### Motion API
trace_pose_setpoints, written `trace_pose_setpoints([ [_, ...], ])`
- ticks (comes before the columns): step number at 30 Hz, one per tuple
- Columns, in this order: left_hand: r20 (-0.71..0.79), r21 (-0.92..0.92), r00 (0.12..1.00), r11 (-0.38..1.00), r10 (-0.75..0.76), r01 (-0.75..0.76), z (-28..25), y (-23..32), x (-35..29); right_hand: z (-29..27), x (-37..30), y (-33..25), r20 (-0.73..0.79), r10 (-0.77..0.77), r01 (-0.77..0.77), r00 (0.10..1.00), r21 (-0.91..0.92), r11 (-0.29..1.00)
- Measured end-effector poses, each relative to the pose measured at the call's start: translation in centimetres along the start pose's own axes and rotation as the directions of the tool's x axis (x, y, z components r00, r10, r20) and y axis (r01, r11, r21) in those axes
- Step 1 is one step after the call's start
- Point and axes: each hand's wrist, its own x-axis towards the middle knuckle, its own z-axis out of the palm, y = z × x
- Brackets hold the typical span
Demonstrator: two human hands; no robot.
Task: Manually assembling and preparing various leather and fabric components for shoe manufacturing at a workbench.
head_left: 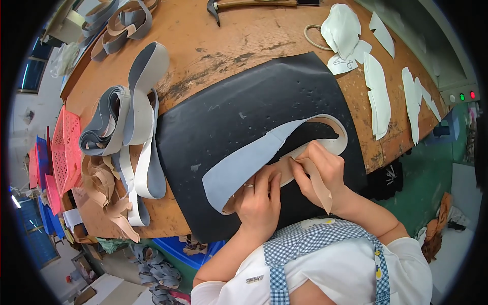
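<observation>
A looped strip (249, 152), grey-blue on one face and pale on the other, lies curved over a black mat (223, 119). My left hand (256, 201), with a ring on one finger, grips the strip's near side, its fingers bent against it. Close by on the right, my right hand (325, 175) pinches a narrow tan strip (319, 188) whose pointed end hangs down below the fingers. The tan piece meets the looped strip's pale face between the two hands. My fingertips partly hide the spot where they join.
Coiled grey strips (104, 122) and tan strips (99, 185) heap at the table's left, near pink baskets (66, 147). White pattern pieces (376, 96) lie at right. A hammer (254, 4) rests at the far edge. A blue tub (178, 251) stands below the table's near edge.
</observation>
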Motion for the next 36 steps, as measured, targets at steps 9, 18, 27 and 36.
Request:
trace_pose_setpoints([
  [9,0.007,-0.014,1.000,1.000,-0.026,0.026,-0.2,-0.1,-0.1,0.4,0.3,0.0,-0.008,0.017,-0.017,1.000,-0.022,1.000],
  [18,0.200,0.237,0.956,0.937,0.213,-0.258,-0.1,0.7,0.2,-1.9,0.7,-0.2,0.035,0.030,-0.027,0.999,-0.094,0.995],
  [27,0.287,0.357,0.929,0.874,0.234,-0.331,-0.2,1.0,-0.3,-4.9,0.5,1.0,0.009,0.263,-0.263,0.965,-0.026,0.964],
  [36,0.337,0.375,0.918,0.864,0.210,-0.335,-0.3,1.7,0.4,-4.7,0.9,1.6,0.057,0.213,-0.208,0.975,-0.092,0.974],
])
